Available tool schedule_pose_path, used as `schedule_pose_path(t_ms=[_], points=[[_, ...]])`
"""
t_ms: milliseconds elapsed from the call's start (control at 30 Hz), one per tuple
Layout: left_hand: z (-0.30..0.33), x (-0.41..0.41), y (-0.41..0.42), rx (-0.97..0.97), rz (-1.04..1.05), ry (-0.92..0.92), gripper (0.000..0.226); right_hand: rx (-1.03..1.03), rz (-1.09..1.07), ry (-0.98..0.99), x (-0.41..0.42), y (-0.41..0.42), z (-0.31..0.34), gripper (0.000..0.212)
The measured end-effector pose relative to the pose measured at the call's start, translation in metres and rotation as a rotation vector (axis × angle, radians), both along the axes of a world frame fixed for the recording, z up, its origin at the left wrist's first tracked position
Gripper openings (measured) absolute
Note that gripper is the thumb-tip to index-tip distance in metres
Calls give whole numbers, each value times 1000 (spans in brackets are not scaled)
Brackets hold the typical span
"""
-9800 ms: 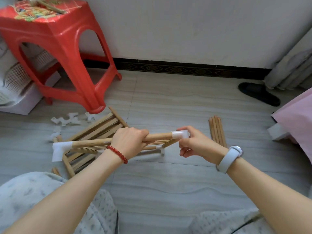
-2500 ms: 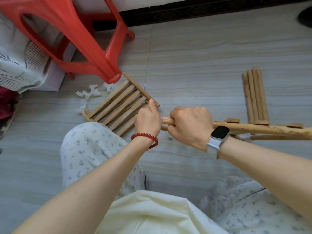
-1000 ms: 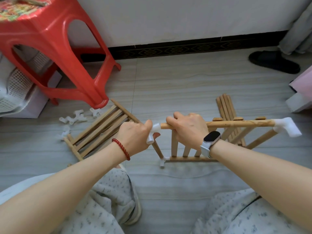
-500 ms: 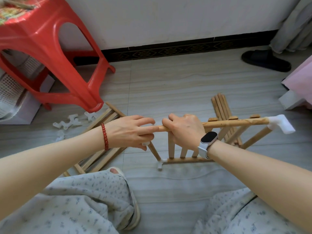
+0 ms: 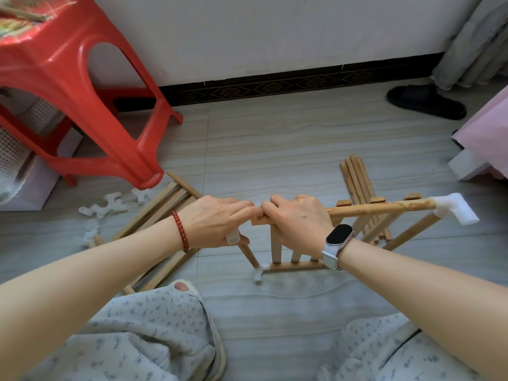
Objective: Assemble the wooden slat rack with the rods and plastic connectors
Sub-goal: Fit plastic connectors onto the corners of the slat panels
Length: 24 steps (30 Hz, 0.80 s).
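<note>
Head view: the right hand [image 5: 299, 224] grasps the top rod [image 5: 379, 209] of a half-built slat rack [image 5: 291, 259] standing on the floor [image 5: 275, 149], fingers curled over the rod's bare left end. The left hand [image 5: 214, 224] pinches a translucent plastic connector [image 5: 233, 239], fingertips touching the right hand's. A white corner connector [image 5: 453, 209] caps the rod's far end. Loose rods [image 5: 354, 177] lie behind; a second slat panel [image 5: 162, 213] lies beside a red stool [image 5: 82, 86].

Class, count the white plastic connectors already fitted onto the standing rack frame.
2 in view: one connector at the top rod's right end, one at the bottom-left corner. The left hand may hide another.
</note>
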State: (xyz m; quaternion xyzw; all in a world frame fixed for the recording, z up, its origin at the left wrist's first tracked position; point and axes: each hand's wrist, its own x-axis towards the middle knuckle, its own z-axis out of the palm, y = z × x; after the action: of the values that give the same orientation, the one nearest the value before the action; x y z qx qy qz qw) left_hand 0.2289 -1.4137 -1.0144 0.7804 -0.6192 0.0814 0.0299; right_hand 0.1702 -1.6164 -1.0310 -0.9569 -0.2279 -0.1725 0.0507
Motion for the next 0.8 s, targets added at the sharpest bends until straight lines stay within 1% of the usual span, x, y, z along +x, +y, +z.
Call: schedule_pose_path(t_ms=[33, 167, 233, 300, 367, 467, 533, 567, 600, 633, 700, 733, 800], points=[[-1, -1, -2, 6, 16, -18, 44, 4, -2, -3, 0, 0, 0, 38], [-5, -3, -7, -47, 79, -64, 17, -21, -9, -18, -2, 2, 2, 37], [-4, -3, -9, -64, 114, -67, 9, -31, -10, -25, -5, 2, 3, 37], [0, -2, -10, -67, 202, -79, 7, -36, 8, -17, -7, 3, 2, 37], [3, -1, -10, -50, 309, -83, 11, -30, 14, 7, -8, 4, 1, 37], [9, -5, -20, 41, 506, -114, 23, 1, -9, 26, -4, 5, 1, 39], [14, -10, -26, 212, 730, -140, 29, 11, -9, 23, -4, 5, 1, 40], [17, -12, -29, 309, 820, -121, 30, 14, -5, 18, -5, 5, 1, 40], [19, -14, -33, 375, 854, -108, 32, 15, -2, 18, -5, 5, 1, 40], [24, -17, -38, 425, 846, -109, 34, 13, 1, 21, -7, 5, 1, 41], [32, -19, -40, 470, 743, -105, 37, 7, 9, 25, -8, 6, 1, 41], [33, -17, -38, 466, 662, -67, 38, 4, 13, 27, -8, 5, 1, 41], [30, -9, -23, 464, 421, 8, 41, -2, 22, 29, -7, 4, 1, 42]])
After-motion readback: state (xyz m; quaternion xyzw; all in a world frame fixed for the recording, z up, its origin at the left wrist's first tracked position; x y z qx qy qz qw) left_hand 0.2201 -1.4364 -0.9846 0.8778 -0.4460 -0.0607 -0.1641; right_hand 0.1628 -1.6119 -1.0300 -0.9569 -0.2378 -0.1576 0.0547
